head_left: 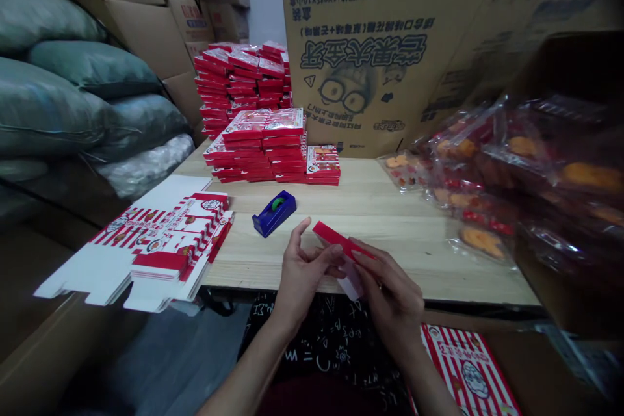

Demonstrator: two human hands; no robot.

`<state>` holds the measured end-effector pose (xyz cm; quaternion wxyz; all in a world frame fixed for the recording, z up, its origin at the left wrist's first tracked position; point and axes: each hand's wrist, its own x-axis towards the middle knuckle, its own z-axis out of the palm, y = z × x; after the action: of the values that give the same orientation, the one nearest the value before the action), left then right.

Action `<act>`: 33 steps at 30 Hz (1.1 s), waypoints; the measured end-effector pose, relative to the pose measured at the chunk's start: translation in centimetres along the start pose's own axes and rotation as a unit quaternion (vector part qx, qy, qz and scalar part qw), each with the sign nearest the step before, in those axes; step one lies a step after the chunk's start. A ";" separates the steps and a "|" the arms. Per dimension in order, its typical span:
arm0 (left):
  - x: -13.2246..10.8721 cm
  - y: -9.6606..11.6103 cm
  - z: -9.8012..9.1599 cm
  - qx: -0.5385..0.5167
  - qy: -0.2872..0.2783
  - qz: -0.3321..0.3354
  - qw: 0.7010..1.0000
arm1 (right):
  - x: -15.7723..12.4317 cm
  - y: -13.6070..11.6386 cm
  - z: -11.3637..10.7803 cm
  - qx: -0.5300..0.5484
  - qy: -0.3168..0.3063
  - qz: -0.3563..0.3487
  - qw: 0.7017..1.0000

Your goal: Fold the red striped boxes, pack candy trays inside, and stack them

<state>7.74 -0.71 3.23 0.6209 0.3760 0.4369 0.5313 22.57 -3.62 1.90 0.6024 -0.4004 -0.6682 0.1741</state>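
Observation:
Between my two hands is a small red carton, tilted, with a red side facing up and a whitish flap below. My left hand pinches its near left part with the thumb, while the index finger points up and away. My right hand wraps round the carton's right end, fingers closed on it. Just beyond my left hand sits a blue tape dispenser with a green core. Flat printed carton blanks lie stacked to the left, white flaps towards me.
Piles of red-and-white boxes stand at the table's back left. A large cardboard box rises behind. Clear bags of orange-brown pieces heap up at the right. Green sacks fill the left. A striped carton sits below the table's front right edge.

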 end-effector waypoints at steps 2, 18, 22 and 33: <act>0.3 0.0 -0.6 0.071 0.022 0.043 0.996 | 0.3 -0.4 -0.3 0.025 -0.005 0.027 0.999; 4.2 2.2 -4.6 0.265 -0.160 0.080 0.948 | 1.5 5.3 -2.3 0.183 -0.176 0.280 0.926; 5.6 1.9 -4.4 0.395 -0.083 0.226 0.886 | -0.4 9.3 -1.0 0.121 0.004 0.309 0.943; 8.3 -8.1 -6.8 0.666 -0.210 0.246 0.673 | -1.4 15.0 -6.2 -0.215 0.065 0.236 0.946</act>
<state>4.43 6.27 -7.75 0.1279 0.8852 0.4247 0.1406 33.21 3.08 -8.41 0.4858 -0.6766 -0.5361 0.1372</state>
